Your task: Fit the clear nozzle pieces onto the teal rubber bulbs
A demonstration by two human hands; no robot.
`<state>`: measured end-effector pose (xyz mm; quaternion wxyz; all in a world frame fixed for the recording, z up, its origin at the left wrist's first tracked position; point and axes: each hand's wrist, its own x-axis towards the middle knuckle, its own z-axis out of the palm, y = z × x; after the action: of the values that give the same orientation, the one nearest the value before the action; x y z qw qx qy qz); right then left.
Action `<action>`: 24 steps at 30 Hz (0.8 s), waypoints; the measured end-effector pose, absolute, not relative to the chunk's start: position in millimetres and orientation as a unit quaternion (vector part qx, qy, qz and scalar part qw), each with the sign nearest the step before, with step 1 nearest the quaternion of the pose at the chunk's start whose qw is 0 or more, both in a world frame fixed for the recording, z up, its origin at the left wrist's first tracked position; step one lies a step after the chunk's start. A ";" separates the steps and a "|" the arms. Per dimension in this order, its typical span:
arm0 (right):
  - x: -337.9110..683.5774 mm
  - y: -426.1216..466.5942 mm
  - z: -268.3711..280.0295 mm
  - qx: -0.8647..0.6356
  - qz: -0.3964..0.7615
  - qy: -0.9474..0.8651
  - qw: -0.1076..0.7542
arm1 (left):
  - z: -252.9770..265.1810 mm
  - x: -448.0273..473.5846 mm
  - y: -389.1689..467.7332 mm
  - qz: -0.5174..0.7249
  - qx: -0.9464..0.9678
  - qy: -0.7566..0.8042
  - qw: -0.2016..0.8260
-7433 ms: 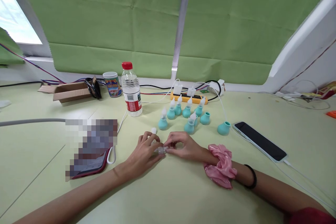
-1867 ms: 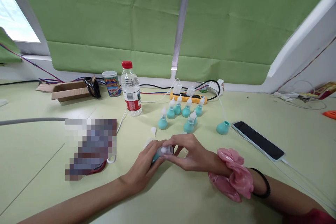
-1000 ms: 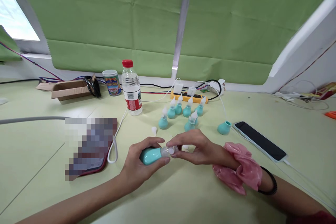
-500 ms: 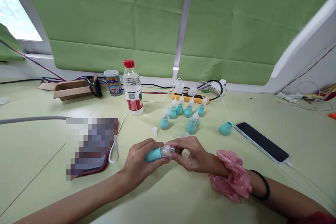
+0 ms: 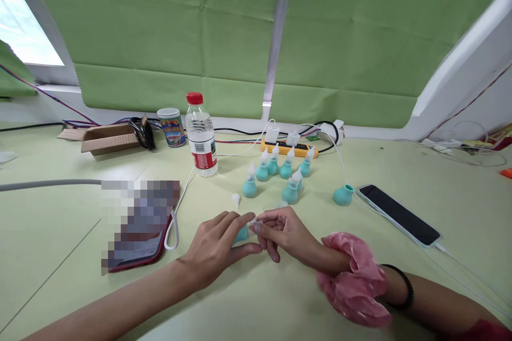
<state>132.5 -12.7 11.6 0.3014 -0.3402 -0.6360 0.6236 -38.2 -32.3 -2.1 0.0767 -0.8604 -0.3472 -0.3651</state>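
Note:
My left hand [image 5: 214, 242] is wrapped round a teal nasal aspirator bulb [image 5: 241, 234] lying on its side, mostly hidden under the fingers. At the bulb's mouth, my right hand [image 5: 286, 232] pinches a small clear plastic piece [image 5: 255, 225] between thumb and fingers. Whether that piece is joined to the bulb I cannot tell. Beyond the hands stand several teal aspirators [image 5: 290, 192] with clear, pointed tips. A loose white tip [image 5: 236, 200] lies near them, and a clear part [image 5: 281, 204] rests just behind my right hand. To the right is a bare teal bulb [image 5: 343, 195], open at its neck.
A water bottle [image 5: 202, 141], a can [image 5: 172, 128] and an open cardboard box [image 5: 112, 139] stand at the back left. A yellow power strip [image 5: 290, 148] with cables lies behind the aspirators. One phone [image 5: 400, 214] charges at right; a blurred-out device [image 5: 146, 229] lies at left.
The fingers of my left hand have straightened and now cover more of the bulb. My right hand has turned, its lower fingers extending beneath the clear piece.

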 end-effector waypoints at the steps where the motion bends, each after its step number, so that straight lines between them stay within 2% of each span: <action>1: 132.7 -13.3 12.5 -0.346 0.622 -0.636 0.296 | -1.7 -38.3 -32.7 -0.365 -0.860 -0.350 0.072; 3: 134.8 -12.4 15.7 -0.350 0.612 -0.657 0.266 | -0.6 -38.6 -33.1 -0.373 -0.850 -0.370 0.042; 5: 140.1 -7.6 21.5 -0.352 0.550 -0.711 0.261 | 0.0 -38.9 -32.7 -0.389 -0.833 -0.393 0.003; 7: 149.0 0.5 29.7 -0.360 0.407 -0.788 0.291 | -0.6 -39.2 -31.7 -0.410 -0.815 -0.409 -0.025; 9: 160.3 10.0 38.0 -0.373 0.240 -0.850 0.284 | -2.5 -39.1 -30.4 -0.418 -0.801 -0.426 -0.051; 13: 180.2 24.9 42.1 -0.411 0.053 -0.906 0.087 | -6.9 -38.6 -28.8 -0.401 -0.791 -0.452 -0.095; 16: 184.0 30.4 32.0 -0.392 0.033 -0.919 0.003 | -7.4 -38.3 -28.8 -0.391 -0.778 -0.477 -0.120; 19: 178.6 32.4 22.7 -0.360 0.071 -0.930 -0.019 | -5.7 -37.4 -29.6 -0.381 -0.754 -0.507 -0.169; 21: 173.6 31.4 22.8 -0.345 0.071 -0.936 0.010 | -4.5 -36.6 -30.3 -0.373 -0.741 -0.518 -0.207; 24: 168.0 25.4 32.9 -0.330 0.118 -0.929 0.116 | -2.9 -36.0 -31.1 -0.374 -0.723 -0.519 -0.259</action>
<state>168.0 25.4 32.9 0.1165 -0.3295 -0.9294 0.1185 -36.0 -31.1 -2.9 -0.2589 -0.7232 -0.5194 -0.3743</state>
